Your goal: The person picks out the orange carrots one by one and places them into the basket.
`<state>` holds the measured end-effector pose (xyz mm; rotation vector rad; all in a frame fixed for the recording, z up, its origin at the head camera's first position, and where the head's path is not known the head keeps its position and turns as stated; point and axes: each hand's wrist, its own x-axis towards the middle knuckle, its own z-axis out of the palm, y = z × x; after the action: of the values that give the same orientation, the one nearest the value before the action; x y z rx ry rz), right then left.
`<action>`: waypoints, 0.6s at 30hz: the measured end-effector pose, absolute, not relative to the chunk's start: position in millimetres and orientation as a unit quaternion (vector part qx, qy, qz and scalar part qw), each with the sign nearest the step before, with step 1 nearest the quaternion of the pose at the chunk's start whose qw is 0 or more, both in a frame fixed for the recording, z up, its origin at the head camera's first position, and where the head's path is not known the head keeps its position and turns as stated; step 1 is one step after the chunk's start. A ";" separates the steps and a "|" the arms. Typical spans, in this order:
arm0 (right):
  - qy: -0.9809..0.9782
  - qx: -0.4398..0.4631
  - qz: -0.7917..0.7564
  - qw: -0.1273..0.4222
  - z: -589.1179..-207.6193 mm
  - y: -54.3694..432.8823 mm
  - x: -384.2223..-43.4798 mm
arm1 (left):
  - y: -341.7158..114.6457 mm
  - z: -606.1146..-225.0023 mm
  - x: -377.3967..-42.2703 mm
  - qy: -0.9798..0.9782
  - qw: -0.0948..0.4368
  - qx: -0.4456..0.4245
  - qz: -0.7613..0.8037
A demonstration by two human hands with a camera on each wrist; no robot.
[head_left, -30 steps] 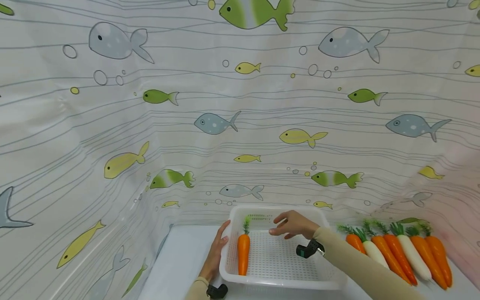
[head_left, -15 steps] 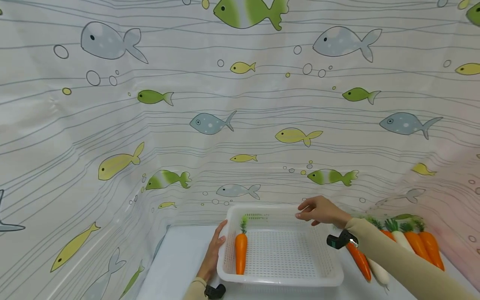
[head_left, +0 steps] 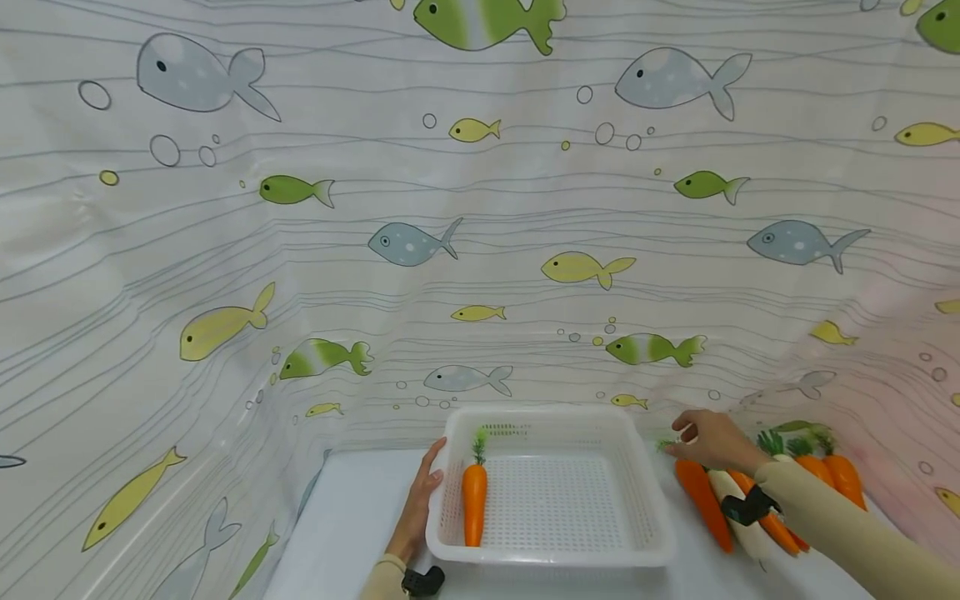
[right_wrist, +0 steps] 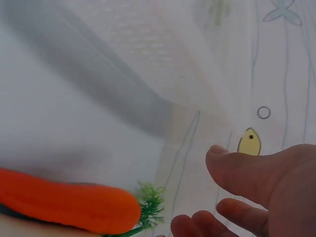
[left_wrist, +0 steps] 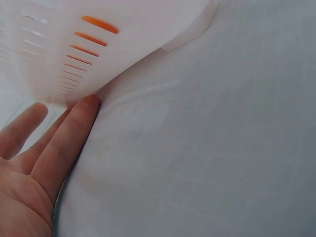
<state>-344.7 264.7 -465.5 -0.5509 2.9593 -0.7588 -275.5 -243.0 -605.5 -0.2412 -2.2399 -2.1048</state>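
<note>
A white perforated plastic basket (head_left: 551, 557) stands on the table, with one orange carrot (head_left: 474, 504) lying along its left side. My left hand (head_left: 417, 504) rests against the basket's left wall, its fingers straight; the left wrist view shows those fingers (left_wrist: 81, 118) under the slotted side. To the right of the basket, my right hand (head_left: 712, 442) is over the leafy end of the nearest carrot (head_left: 703, 504) in a row. In the right wrist view, thumb and fingers are apart and bare, beside that carrot's green leaves (right_wrist: 150, 205).
Beyond the nearest carrot lie a white radish (head_left: 750, 537) and several more carrots (head_left: 846, 479), partly hidden by the right forearm. A white sheet printed with fish (head_left: 465, 379) hangs behind and beside the table (head_left: 352, 500).
My right hand has moved right, from above the basket to the leafy end of the nearest carrot. My left hand stays on the basket, and the head view has shifted slightly.
</note>
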 end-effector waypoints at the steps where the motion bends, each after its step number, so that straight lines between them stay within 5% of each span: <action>1: 0.954 -0.178 -0.241 0.019 -467.6 268.2 -344.0 | -243.3 -605.0 -275.6 -0.726 0.030 -0.079 -0.682; 18: 0.956 -0.151 -0.245 0.050 -508.9 278.1 -332.9 | -244.7 -606.5 -276.4 -0.710 0.020 -0.089 -0.699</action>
<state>-332.9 278.1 -508.9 -0.4604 2.9132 -0.7467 -276.4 -244.7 -606.5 -0.2752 -2.2020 -2.1675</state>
